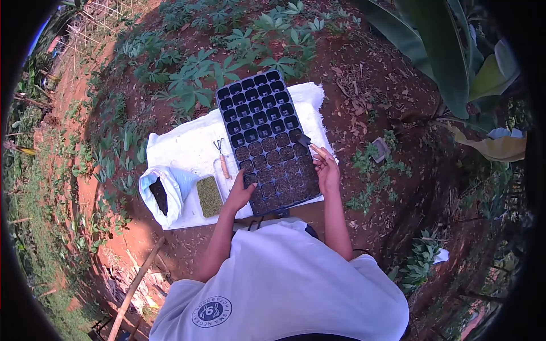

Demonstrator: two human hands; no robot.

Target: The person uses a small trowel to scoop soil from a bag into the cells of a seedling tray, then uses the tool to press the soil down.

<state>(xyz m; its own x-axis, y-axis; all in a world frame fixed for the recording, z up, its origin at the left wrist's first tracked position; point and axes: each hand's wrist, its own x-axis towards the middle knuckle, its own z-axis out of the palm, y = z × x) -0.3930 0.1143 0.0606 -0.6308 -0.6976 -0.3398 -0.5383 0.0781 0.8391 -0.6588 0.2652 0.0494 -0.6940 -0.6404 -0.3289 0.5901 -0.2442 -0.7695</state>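
Bright daylight, uneven: direct sun falls on the upper and left ground, while the lower right lies in deep shade. The white cloth point(187, 148) is close to overexposed. Fisheye distortion curves the scene strongly; a black vignette fills all edges. Centre is sharp, periphery soft.

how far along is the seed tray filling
Roughly half done. The near rows of the black seed tray already hold soil; the far rows look empty. In hand: the right hand holds a small trowel at the tray's right edge, and the left hand rests on its near left edge. Left: the empty far cells. A white bag of soil sits open on the white sheet.
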